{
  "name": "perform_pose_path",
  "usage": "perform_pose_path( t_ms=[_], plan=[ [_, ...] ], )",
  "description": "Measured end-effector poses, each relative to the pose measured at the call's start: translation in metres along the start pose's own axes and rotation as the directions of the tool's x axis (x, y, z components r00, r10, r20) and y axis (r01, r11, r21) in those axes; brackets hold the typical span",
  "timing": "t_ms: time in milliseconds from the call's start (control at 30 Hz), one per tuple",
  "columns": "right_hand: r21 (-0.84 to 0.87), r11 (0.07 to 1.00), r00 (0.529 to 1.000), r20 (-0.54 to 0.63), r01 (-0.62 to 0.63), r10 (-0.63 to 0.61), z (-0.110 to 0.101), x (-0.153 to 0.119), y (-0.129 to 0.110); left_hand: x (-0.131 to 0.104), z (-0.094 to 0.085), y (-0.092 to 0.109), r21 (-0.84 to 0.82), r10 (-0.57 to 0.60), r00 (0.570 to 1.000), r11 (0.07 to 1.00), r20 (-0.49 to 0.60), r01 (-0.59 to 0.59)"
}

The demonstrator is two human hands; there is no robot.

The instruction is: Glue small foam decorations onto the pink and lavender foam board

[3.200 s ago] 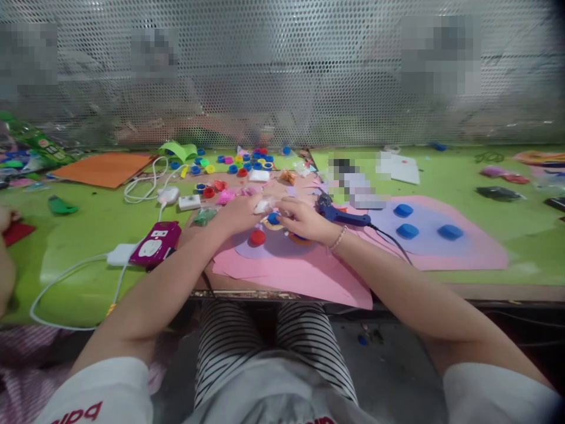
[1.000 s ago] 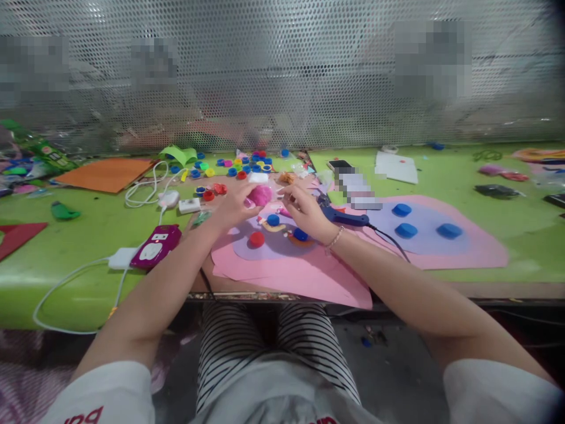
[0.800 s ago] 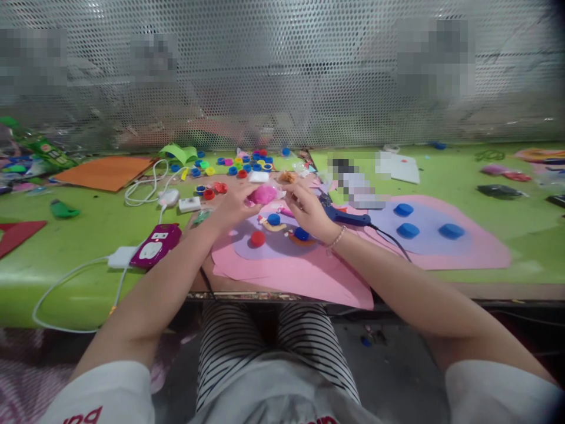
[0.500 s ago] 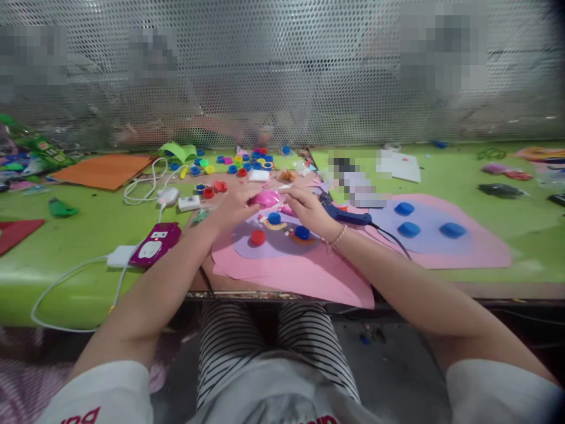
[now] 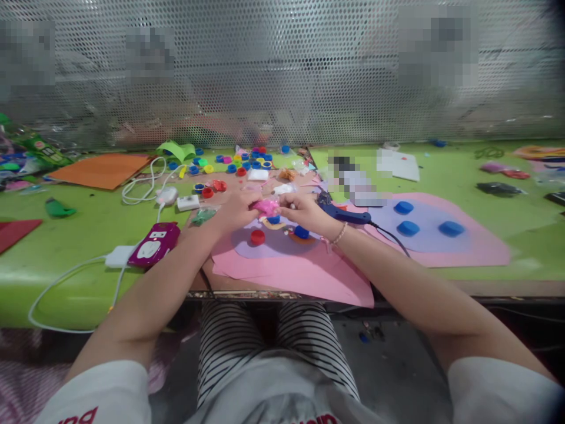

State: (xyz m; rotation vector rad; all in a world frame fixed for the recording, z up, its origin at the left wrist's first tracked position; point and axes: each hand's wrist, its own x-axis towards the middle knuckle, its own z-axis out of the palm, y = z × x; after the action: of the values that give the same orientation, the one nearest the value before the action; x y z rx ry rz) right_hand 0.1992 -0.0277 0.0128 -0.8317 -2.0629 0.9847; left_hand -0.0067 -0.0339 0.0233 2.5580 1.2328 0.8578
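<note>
Between my two hands is a shiny pink plastic packet (image 5: 267, 206); what is inside cannot be made out. My left hand (image 5: 241, 209) pinches its left side with bent fingers. On the right, my right hand (image 5: 304, 211) has its fingers closed at the packet's other edge. Just below it lie a blue bottle cap (image 5: 273, 219), a red bottle cap (image 5: 258, 237) and another blue cap (image 5: 302, 232) on a lilac paper shape (image 5: 247, 247) over pink paper (image 5: 318, 277). Small curved decorations sit beside the blue caps, partly covered.
A blue-handled glue gun (image 5: 348, 215) lies right of my right hand, its cord trailing. Several loose caps (image 5: 241, 171) are scattered at the back. A purple power adapter (image 5: 154, 244) with white cables stands left. Further right, blue caps (image 5: 408, 228) rest on another paper shape.
Both hands have brought the pink packet slightly down, nearer to the blue cap. The packet looks more bunched up, and white plastic behind it now shows more. The papers and caps stay put.
</note>
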Motion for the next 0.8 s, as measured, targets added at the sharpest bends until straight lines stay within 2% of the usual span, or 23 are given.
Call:
perform_pose_path(
  t_ms=[200, 333, 500, 700, 800],
  plan=[
    [-0.157, 0.981, 0.991, 0.083, 0.114, -0.102, 0.0021, 0.0022, 0.0024, -0.0015, 0.0065, -0.0051, -0.029, -0.021, 1.0, 0.999, 0.023, 0.022],
    [-0.227, 0.966, 0.992, 0.046, 0.122, -0.115, 0.0022, 0.002, 0.001, 0.0011, 0.0041, -0.0037, -0.027, -0.051, 0.999, 0.998, -0.007, 0.051],
    [-0.203, 0.972, 0.993, 0.017, 0.12, -0.119, 0.0019, -0.0001, 0.0004, 0.0022, 0.001, -0.0029, -0.034, -0.076, 0.997, 0.997, -0.014, 0.076],
    [-0.109, 0.99, 0.989, -0.109, 0.09, -0.102, 0.002, -0.0012, 0.0054, 0.0015, 0.0003, -0.0032, -0.044, -0.074, 0.997, 0.996, -0.008, 0.073],
    [-0.118, 0.989, 0.994, -0.056, 0.087, -0.094, 0.001, -0.001, 0.0057, 0.0008, 0.0002, -0.0014, -0.041, -0.063, 0.998, 0.997, 0.006, 0.063]
  ],
)
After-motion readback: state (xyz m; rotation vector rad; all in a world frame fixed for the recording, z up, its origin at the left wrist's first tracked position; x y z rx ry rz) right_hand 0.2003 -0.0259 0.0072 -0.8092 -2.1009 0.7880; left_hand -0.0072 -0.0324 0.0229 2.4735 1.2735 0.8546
